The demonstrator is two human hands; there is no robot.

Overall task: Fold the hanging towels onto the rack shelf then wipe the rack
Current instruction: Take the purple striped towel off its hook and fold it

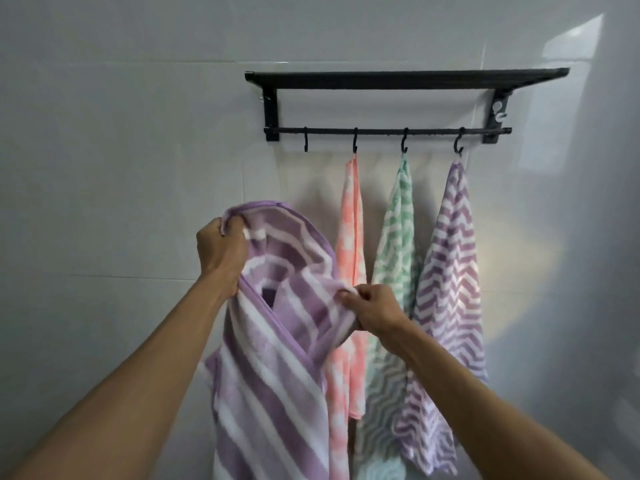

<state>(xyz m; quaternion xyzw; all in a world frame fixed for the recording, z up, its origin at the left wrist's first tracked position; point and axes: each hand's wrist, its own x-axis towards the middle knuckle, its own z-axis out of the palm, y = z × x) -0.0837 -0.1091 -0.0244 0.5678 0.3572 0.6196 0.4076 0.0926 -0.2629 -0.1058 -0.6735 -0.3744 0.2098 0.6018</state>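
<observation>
A purple and white striped towel (273,344) hangs between my hands, off the rack. My left hand (221,252) grips its upper edge, raised at the left. My right hand (372,308) pinches another part of its edge, lower and to the right. Above, a black wall rack (398,79) has a top shelf and a lower bar with four hooks. The leftmost hook (305,140) is bare. A pink towel (351,258), a green zigzag towel (394,258) and a purple zigzag towel (450,271) hang from the other three hooks.
White tiled wall (121,133) runs behind the rack and to the left. A bright reflection shows on the wall at the upper right (571,46). The rack's shelf bears nothing that I can see from below.
</observation>
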